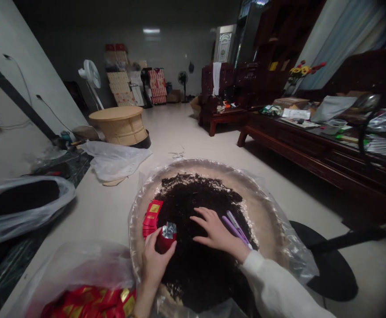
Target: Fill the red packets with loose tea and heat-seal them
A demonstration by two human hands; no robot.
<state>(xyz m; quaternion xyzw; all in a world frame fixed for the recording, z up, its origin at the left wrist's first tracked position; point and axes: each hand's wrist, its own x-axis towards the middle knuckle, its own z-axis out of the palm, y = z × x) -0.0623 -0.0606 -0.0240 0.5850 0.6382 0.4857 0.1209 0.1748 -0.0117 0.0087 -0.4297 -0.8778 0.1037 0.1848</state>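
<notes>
My left hand point(158, 256) is closed round a small red packet point(166, 238) whose silvery inner side shows at its top end. Fingers spread, my right hand point(214, 232) hovers over or rests on a heap of dark loose leaves point(196, 194); I cannot tell whether it touches them. The leaves lie in a wide round tray point(265, 207) lined with clear plastic. Beside the left hand, a row of flat red packets point(152, 216) with gold labels overlaps at the tray's left side. A purple hair-straightener-like tool point(235, 227) lies on the leaves just right of my right hand.
A clear bag with red and gold packets point(89, 302) stands at the lower left. Behind it is an open bag of dark material point(20, 198). A black fan base point(328, 260) sits right of the tray, near a long wooden table point(288, 141). A round wooden drum-like stool point(120, 126) stands farther back.
</notes>
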